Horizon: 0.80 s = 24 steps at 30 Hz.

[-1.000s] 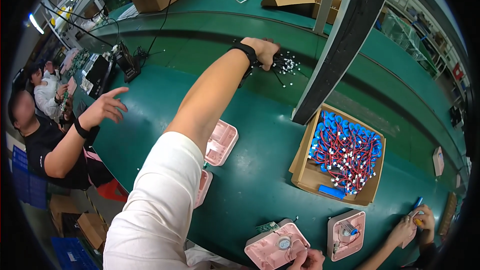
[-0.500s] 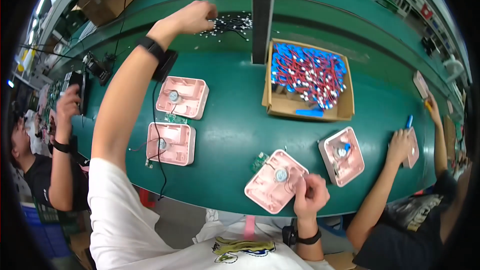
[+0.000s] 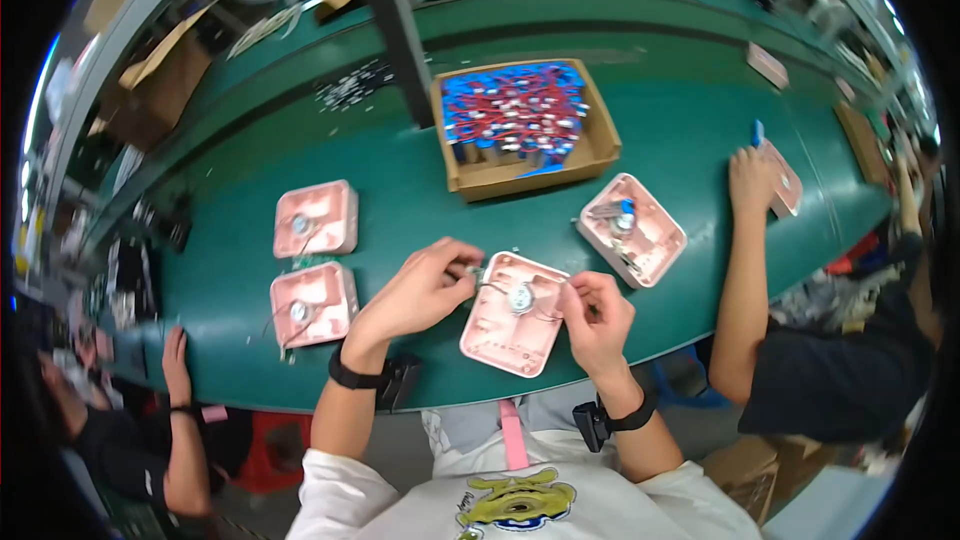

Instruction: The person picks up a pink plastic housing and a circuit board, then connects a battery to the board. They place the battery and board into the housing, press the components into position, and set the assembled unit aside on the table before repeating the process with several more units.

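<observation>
Green and curved by the lens, a long conveyor-style workbench (image 3: 400, 190) runs across the whole scene; near its front edge, directly before the person, lies a square pink plastic housing (image 3: 512, 315) with a round silver part at its centre, tilted a little against the bench edge; the left hand (image 3: 420, 290) is curled at the housing's upper left corner, thumb and fingers drawn together in a pinch on a small greenish component (image 3: 475, 273) that touches the housing's rim; whether wires run from it cannot be told; the right hand (image 3: 597, 315) sits at the housing's right edge, fingers bent inward and nearly closed, pinching something too small to make out, its knuckles touching the pink plastic; both wrists carry black bands.

Left of the hands, two more pink square housings (image 3: 314, 220) lie one above the other, well apart from the one being worked; another pink housing with a blue piece on it (image 3: 632, 230) lies to the right, just beside a co-worker's forearm (image 3: 745, 270); behind, an open cardboard box filled with red and blue wired parts (image 3: 520, 120) stands beside a dark upright post (image 3: 395, 30); a scatter of small white pieces (image 3: 352, 88) lies farther back on the bench.
</observation>
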Each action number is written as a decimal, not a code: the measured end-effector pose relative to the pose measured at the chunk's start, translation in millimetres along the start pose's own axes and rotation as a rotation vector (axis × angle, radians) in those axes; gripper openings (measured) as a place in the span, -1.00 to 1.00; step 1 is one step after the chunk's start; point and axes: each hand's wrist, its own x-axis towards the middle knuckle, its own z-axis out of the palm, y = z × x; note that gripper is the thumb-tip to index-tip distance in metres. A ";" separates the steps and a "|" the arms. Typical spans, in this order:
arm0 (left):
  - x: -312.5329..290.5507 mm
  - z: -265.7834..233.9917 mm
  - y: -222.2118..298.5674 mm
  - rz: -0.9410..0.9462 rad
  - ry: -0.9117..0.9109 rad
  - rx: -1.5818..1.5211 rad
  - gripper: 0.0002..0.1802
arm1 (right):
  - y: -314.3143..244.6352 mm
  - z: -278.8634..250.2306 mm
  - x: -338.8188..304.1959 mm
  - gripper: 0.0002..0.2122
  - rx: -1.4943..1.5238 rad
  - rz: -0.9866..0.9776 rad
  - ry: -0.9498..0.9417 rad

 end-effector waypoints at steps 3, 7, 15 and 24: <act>8.5 2.8 -13.1 -0.225 -0.194 -0.176 -0.74 | -5.4 -3.5 1.1 -0.93 0.077 0.056 0.018; 15.3 4.1 -15.7 -0.293 -0.279 -0.373 -0.81 | -30.9 -4.0 10.6 -0.93 0.284 0.194 0.032; 1.5 14.1 -18.1 -0.299 -0.153 -0.451 -0.86 | -68.5 -3.0 29.2 -0.92 0.165 0.466 -0.151; -2.3 25.5 -9.9 -0.138 -0.024 -0.369 -0.79 | -54.9 35.3 39.0 -0.89 -0.561 -0.157 -0.196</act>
